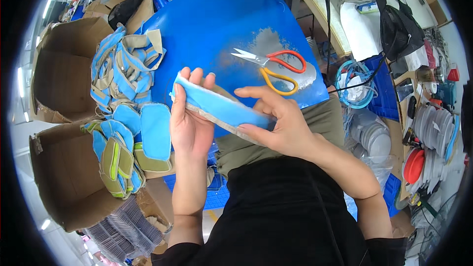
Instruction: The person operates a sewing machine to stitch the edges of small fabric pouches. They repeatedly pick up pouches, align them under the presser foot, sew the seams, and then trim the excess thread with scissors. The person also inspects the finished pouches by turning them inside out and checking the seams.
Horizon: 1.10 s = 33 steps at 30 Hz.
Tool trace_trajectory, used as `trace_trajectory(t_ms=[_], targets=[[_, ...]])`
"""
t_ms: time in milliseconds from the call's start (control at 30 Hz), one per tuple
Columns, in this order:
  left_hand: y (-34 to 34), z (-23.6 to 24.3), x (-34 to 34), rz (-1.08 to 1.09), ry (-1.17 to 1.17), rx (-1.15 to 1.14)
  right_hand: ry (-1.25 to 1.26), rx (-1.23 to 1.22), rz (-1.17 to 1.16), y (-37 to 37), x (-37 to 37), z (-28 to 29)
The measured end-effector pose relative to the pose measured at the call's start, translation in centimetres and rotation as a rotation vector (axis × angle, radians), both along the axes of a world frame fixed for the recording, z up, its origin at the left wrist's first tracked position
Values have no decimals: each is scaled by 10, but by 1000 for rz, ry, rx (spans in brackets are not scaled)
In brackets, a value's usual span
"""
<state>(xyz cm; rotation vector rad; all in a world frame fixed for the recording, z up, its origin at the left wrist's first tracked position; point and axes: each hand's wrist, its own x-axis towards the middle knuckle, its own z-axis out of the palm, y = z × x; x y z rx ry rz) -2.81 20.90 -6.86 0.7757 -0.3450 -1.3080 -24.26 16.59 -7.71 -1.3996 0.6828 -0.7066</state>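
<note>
A long, padded blue fabric piece [217, 106] with a grey-beige edge lies slanted between my two hands, above the near edge of the blue work surface. My left hand [191, 125] grips its upper left end, thumb in front and fingers behind. At the lower right end, my right hand [288, 123] has its thumb against the near edge and its index finger reaching over the far side. That end is slightly blurred. Just beyond my right hand, scissors [266, 61] with one red and one yellow handle lie partly spread, blades toward the left.
Blue sheeting [197, 24] covers the work surface, with a worn grey patch. On the left, a heap of blue-and-beige strips [125, 71] and stacked blue and green fabric pieces [155, 130] adjoin two cardboard boxes [64, 177]. A black bag [400, 32] hangs at the right.
</note>
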Motion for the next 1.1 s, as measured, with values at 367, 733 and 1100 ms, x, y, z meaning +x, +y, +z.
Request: trace_trajectory(t_ms=[367, 733, 1100], targets=[[-1, 2, 2, -1, 95, -48, -95, -210, -95, 0, 0, -8], [1, 4, 8, 36, 134, -76, 25, -52, 1, -4, -4, 5], [17, -22, 12, 50, 195, -122, -70, 155, 97, -5, 2, 0]])
